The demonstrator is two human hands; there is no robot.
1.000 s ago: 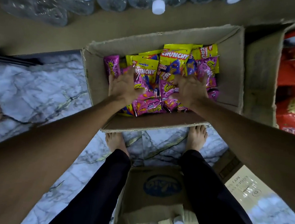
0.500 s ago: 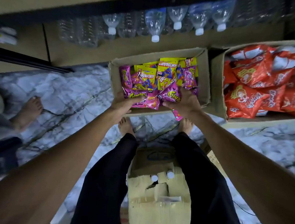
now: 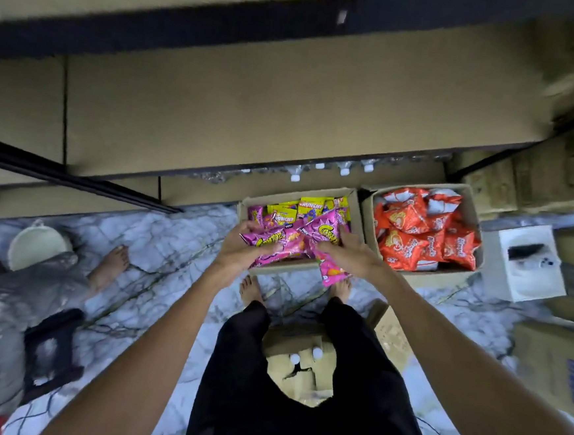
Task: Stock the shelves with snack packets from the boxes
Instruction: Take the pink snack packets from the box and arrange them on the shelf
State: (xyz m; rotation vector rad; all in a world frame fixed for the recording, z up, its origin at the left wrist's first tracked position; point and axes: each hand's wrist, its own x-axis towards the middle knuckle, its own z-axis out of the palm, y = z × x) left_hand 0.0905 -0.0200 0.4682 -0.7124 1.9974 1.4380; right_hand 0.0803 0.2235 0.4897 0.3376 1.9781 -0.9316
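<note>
A bunch of pink snack packets [image 3: 289, 239] is held between both hands above an open cardboard box [image 3: 354, 202] on the floor. My left hand [image 3: 241, 251] grips the bunch from the left and my right hand [image 3: 353, 253] grips it from the right. One pink packet hangs down below my right hand. Yellow and pink packets [image 3: 308, 209] lie in the box beneath. A brown shelf board [image 3: 287, 114] stretches across the upper view, bare where it shows.
A second box [image 3: 474, 215] of orange-red packets stands to the right. Water bottles [image 3: 342, 169] line the bottom shelf behind. A carton with bottle caps [image 3: 301, 362] sits between my legs. Another person's foot [image 3: 110, 267] and a white bucket [image 3: 36, 245] are at left.
Both hands have lifted a bunch of pink packets up out of the box. The view has risen and tilted, so the bare shelf board now fills the upper part.
</note>
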